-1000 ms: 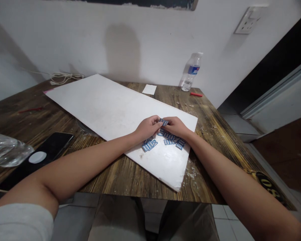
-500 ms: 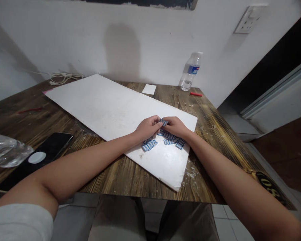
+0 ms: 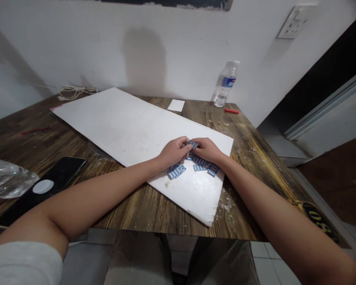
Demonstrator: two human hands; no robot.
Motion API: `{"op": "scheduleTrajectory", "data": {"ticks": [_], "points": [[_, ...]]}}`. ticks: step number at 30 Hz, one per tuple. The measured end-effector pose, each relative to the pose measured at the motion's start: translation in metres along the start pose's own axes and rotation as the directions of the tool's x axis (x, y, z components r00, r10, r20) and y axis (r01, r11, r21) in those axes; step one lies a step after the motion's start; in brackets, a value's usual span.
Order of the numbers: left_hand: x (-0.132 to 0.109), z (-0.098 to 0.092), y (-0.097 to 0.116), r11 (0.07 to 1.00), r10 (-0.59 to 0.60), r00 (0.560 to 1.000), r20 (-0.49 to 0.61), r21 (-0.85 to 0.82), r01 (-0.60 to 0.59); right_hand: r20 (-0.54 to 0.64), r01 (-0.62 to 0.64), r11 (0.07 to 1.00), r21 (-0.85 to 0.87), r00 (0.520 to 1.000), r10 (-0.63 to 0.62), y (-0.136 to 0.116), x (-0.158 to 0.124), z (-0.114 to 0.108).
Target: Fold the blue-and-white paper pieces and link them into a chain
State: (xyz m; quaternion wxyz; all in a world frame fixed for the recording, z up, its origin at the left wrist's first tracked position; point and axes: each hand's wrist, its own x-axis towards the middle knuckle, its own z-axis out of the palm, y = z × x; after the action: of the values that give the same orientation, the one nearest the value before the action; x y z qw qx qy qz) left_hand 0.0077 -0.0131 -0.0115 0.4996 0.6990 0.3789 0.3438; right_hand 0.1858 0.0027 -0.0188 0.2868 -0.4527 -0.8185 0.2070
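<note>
A small dark piece with blue edges [image 3: 193,145] is pinched between my two hands above the white board [image 3: 130,126]. My left hand [image 3: 175,151] grips its left side with the thumb on top. On its other side, my right hand [image 3: 207,149] has its fingers curled round it, partly hidden. Several similar blue-edged pieces lie on the board: one cluster [image 3: 176,171] below my left hand, others [image 3: 199,167] below my right hand, some overlapping and partly covered by the hands.
On the wooden table [image 3: 136,206] stands a plastic bottle [image 3: 225,85] near the wall, beside a red stick [image 3: 231,111] and a white paper [image 3: 176,105]. A black phone [image 3: 62,174] and crumpled clear plastic [image 3: 10,178] lie at the left, a coiled cable [image 3: 75,92] behind.
</note>
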Motion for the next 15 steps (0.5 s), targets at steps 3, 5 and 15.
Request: {"op": "scheduleTrajectory", "data": {"ticks": [3, 5, 15], "points": [[-0.0005, 0.0004, 0.0018, 1.0, -0.004, 1.0, -0.004, -0.002, 0.004, -0.001, -0.001, 1.0, 0.0, 1.0, 0.001, -0.0004, -0.0001, -0.0001], [-0.0005, 0.0004, 0.0023, 1.0, -0.006, 1.0, -0.002, 0.001, 0.006, -0.002, -0.004, 1.0, -0.003, 1.0, 0.004, -0.001, -0.0001, -0.0003], [0.0, -0.0006, -0.0014, 1.0, 0.022, 1.0, 0.004, 0.012, -0.022, -0.005, -0.011, 1.0, -0.011, 1.0, 0.011, -0.0011, -0.0002, 0.0002]]}}
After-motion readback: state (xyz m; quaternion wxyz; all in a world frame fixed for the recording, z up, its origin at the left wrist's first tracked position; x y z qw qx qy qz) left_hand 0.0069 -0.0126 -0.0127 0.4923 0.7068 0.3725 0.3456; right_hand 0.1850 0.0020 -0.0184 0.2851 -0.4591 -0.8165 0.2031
